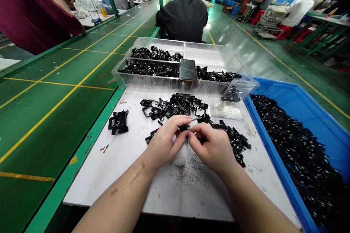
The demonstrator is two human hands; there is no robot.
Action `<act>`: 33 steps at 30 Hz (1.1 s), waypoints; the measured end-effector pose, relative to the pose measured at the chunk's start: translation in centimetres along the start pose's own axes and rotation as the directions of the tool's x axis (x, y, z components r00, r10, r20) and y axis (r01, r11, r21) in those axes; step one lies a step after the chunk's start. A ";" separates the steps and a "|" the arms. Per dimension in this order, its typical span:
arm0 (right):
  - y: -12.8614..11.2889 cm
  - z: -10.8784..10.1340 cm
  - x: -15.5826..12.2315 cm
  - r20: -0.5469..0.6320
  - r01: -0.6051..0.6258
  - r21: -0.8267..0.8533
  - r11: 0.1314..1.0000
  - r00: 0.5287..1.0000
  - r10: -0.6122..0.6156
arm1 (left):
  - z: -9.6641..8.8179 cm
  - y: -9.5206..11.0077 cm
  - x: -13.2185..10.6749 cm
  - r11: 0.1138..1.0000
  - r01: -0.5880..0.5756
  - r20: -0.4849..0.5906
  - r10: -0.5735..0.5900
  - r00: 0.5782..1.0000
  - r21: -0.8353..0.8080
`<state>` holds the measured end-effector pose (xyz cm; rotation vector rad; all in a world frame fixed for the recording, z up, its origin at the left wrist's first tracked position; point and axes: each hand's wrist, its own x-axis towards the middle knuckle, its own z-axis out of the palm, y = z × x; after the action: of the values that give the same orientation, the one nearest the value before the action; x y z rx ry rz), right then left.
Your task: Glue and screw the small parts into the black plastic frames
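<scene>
Black and glossy, from the head view, a small part [184,127] sits between both hands' fingertips; we find it pinched in the left hand [164,141], the nearer. The right hand's [214,146] fingers stand narrow at its right edge; grip and long axis, we cannot tell.

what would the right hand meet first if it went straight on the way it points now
Most likely the left hand, at its thumb tip: the right hand points toward it and looks nearly touching, with a small black part close by; one view leaves depth unclear.
</scene>
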<state>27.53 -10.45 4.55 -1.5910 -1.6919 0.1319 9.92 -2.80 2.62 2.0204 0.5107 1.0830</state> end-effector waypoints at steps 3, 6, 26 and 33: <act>0.0 0.1 -0.1 -0.015 0.017 -0.033 0.999 1.000 -0.017 | 0.0 -0.1 0.1 0.999 -0.034 0.005 0.034 0.999 0.012; -0.1 0.1 -0.2 -0.031 0.067 -0.070 0.995 0.997 -0.069 | 0.0 -0.1 0.1 0.999 -0.026 0.003 0.026 1.000 0.020; 0.7 -2.0 0.4 -0.017 -0.162 0.578 0.800 0.977 0.210 | -0.1 0.1 0.1 0.881 0.306 -0.009 -0.331 0.943 -0.361; 2.1 -1.8 0.4 -0.108 -0.163 0.551 0.818 0.959 0.263 | -0.4 0.2 0.6 0.747 0.388 0.013 -0.453 0.891 -0.541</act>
<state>30.31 -10.41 4.79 -1.3057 -1.1864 0.5184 9.86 -2.39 3.25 1.2727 0.6143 0.9318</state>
